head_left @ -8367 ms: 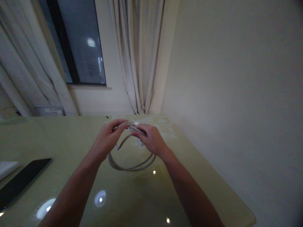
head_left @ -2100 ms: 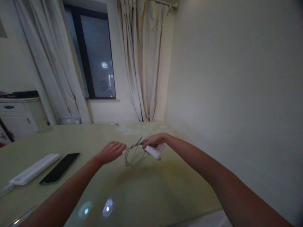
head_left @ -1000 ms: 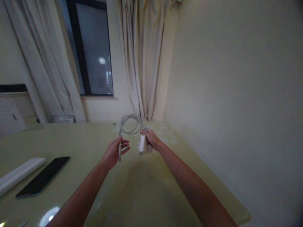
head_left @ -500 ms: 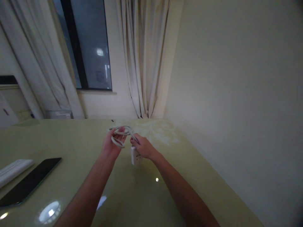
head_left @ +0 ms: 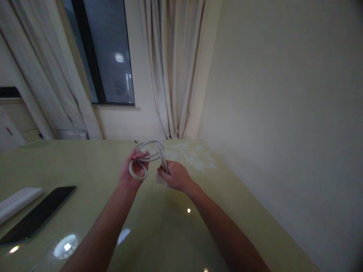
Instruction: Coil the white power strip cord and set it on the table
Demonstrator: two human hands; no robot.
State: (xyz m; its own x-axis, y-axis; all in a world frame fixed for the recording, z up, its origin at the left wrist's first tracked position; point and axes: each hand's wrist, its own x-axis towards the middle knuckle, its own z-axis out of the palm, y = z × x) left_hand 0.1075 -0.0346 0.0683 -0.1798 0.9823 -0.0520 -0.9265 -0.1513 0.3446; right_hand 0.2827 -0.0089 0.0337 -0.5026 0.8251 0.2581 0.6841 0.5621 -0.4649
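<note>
Both hands work above the glossy green table [head_left: 85,177], near its far right corner. My left hand [head_left: 133,172] is closed on a coil of thick white cable [head_left: 150,151], with a small loop of it hanging over the fingers. My right hand [head_left: 174,175] is closed around the same cable beside a small white power block [head_left: 161,180], which is mostly hidden under the fingers. The cable arches from one hand to the other.
A dark phone [head_left: 36,219] lies face up at the left of the table, with a long white object [head_left: 15,204] beside it. Curtains [head_left: 172,68] and a dark window [head_left: 104,56] stand behind the table. A plain wall [head_left: 283,113] runs along its right side.
Over the last second the cable went from one tall loop to smaller coils gathered in my left hand. The white block sank deeper into my right hand, and both hands drew closer.
</note>
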